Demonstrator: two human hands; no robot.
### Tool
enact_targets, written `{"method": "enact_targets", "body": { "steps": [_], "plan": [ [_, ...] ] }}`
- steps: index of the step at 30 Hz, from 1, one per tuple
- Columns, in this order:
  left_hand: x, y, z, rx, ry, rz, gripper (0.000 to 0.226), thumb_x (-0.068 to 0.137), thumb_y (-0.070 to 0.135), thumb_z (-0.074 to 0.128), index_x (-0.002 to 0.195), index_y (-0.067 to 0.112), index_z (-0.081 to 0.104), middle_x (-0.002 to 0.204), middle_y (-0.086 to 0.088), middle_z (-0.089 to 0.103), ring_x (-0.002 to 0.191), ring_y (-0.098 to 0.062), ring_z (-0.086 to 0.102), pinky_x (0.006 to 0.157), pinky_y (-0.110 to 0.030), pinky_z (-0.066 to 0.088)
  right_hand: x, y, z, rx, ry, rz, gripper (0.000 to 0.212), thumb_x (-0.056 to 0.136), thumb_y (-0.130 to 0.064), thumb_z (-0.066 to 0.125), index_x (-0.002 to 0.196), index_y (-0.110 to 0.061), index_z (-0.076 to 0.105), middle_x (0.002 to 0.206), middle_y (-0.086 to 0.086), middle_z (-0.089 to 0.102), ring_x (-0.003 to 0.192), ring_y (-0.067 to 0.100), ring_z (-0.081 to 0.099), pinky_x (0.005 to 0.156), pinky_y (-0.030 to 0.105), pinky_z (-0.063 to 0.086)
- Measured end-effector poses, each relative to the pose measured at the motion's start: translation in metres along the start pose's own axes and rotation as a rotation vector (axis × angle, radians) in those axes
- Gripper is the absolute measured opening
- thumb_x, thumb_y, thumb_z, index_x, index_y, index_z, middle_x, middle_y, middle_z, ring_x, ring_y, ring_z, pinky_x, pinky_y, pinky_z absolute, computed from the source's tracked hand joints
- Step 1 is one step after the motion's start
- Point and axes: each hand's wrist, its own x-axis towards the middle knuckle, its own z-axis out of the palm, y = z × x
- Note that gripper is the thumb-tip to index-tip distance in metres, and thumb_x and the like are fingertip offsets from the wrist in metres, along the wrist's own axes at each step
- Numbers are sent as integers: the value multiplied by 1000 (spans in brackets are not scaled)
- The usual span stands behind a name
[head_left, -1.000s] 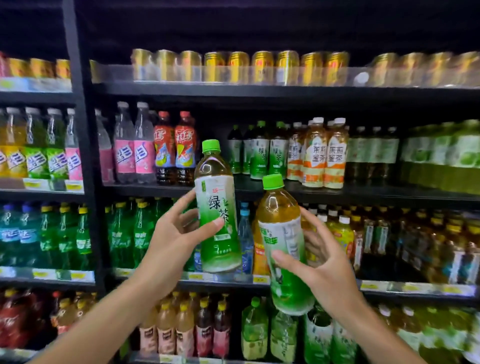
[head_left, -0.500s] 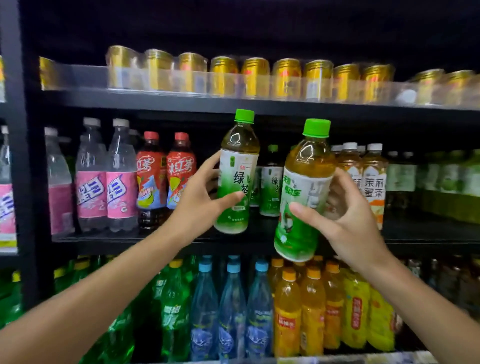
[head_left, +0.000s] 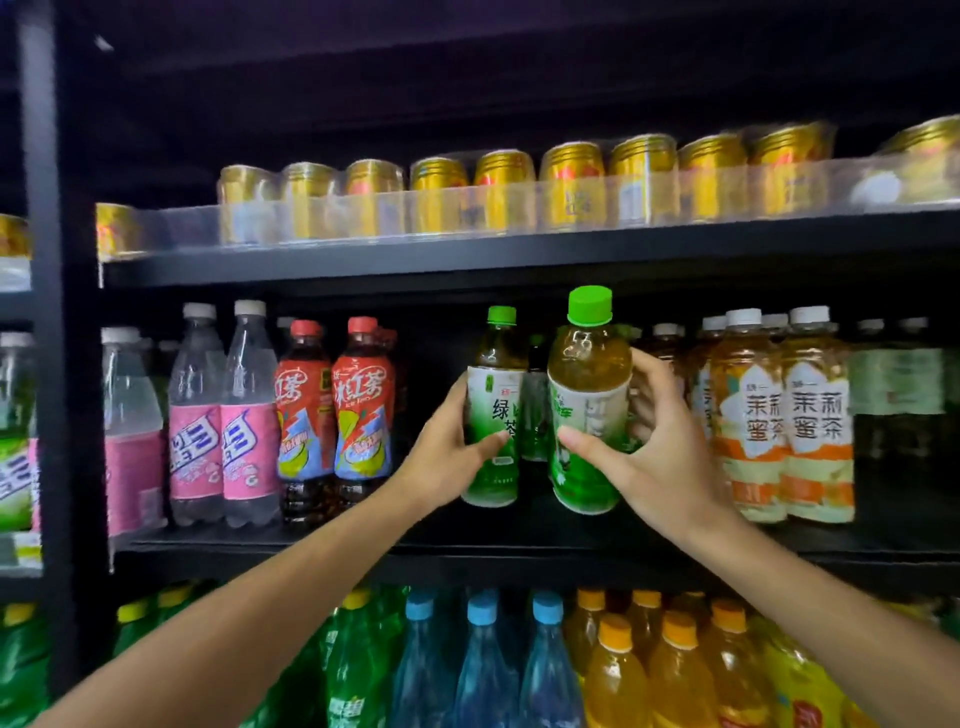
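Shelving step — centre frame.
Left hand (head_left: 445, 460) grasps far green tea bottle (head_left: 493, 415), right hand (head_left: 662, 462) near green tea bottle (head_left: 589, 400); next, likely seat both upright on shelf (head_left: 291, 545).

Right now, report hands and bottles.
Left hand grips slim bottle, right hand grips big bottle. Both in the shelf gap. Dark bottle behind them; red tea left, jasmine tea right.

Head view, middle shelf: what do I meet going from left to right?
pink-label bottles → red-label bottles → left hand → left green-cap bottle → right green-cap bottle → right hand → orange-label bottles
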Motion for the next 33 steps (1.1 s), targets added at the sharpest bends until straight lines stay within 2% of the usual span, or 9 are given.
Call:
{"method": "enact_targets", "body": {
  "steps": [3,7,12,16,20,23,25,29,33],
  "plan": [
    [9,-11,5,16,11,-63,67,93,-1,68,148,23,36,122,10,64,108,11,62,105,-31,51,14,18,10,-39,2,68,78,72,-39,88,133,-43,39,126,-24,54,117,-3,54,103,32,48],
    [12,-23,7,67,52,-84,67,95,3,68,150,21,34,119,15,64,107,11,61,103,-28,51,30,34,19,-104,0,182,79,72,-35,89,135,-29,41,116,-18,51,106,0,51,85,13,41],
    [19,-34,-1,133,-14,-103,65,96,12,68,150,25,32,125,11,63,120,-7,60,108,-39,49,44,51,30,-221,-11,274,86,68,-46,89,136,-24,41,121,-9,56,113,14,57,90,31,48],
    [20,-35,-4,246,-58,-87,66,99,19,65,152,22,27,126,9,62,108,3,60,93,-15,52,51,53,39,-340,-15,301,94,60,-56,90,128,-21,35,121,-1,57,110,20,61,86,37,54],
    [18,-34,-5,323,-70,-77,75,98,21,65,158,21,20,132,10,55,113,-1,56,85,0,43,48,52,34,-271,-185,359,113,60,-65,86,145,-18,28,142,-1,51,131,20,50,107,43,46],
    [11,-34,-4,466,-35,-51,104,92,28,74,162,20,-4,155,-5,32,138,-21,44,103,-15,33,40,56,15,-123,-409,411,105,77,-36,85,156,-25,17,141,-6,50,132,16,51,112,41,43],
    [6,-29,-1,533,-13,-42,121,88,33,77,159,23,-20,162,-10,16,134,-28,48,101,-22,38,37,63,9,-189,-459,413,104,81,-23,84,157,-28,13,140,-1,50,129,20,54,110,44,46],
    [5,-28,5,739,20,64,129,86,40,79,156,28,-29,161,-7,11,104,-34,67,85,-44,59,39,71,18,-348,-380,346,100,73,-34,88,148,-29,22,135,2,55,120,23,59,102,46,51],
    [10,-37,7,847,49,93,125,87,43,76,157,23,-25,161,-8,9,99,-33,67,77,-43,57,36,68,38,-506,-299,249,95,72,-44,87,143,-17,30,125,4,63,109,22,65,93,41,56]
  ]
}}
